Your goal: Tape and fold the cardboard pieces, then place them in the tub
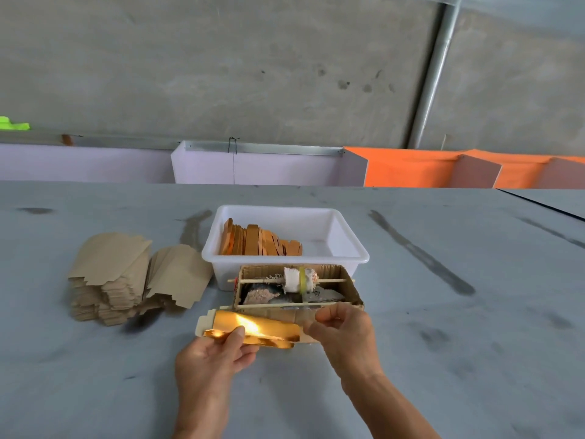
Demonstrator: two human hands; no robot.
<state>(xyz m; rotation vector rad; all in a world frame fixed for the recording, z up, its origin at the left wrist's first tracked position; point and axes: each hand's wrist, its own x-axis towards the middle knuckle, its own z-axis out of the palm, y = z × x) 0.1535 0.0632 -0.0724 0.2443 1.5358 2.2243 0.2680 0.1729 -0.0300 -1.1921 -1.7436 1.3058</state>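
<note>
I hold a cardboard piece with a shiny gold face (pixel 269 327) just above the grey table (pixel 443 343). My left hand (pixel 218 356) pinches its near left edge, thumb on the gold side. My right hand (pixel 345 331) grips its right end with curled fingers. Right behind it stands a cardboard tape holder (pixel 351 280) with a white tape roll (pixel 294 279) on a wooden stick. Further back, the white tub (pixel 348 248) holds several folded gold pieces (pixel 259 240) stacked at its left side.
A pile of flat brown cardboard blanks (pixel 133 277) lies on the table to the left of the tub. Purple and orange panels (pixel 405 169) line the table's far edge below a concrete wall. A seam runs across the table at far right.
</note>
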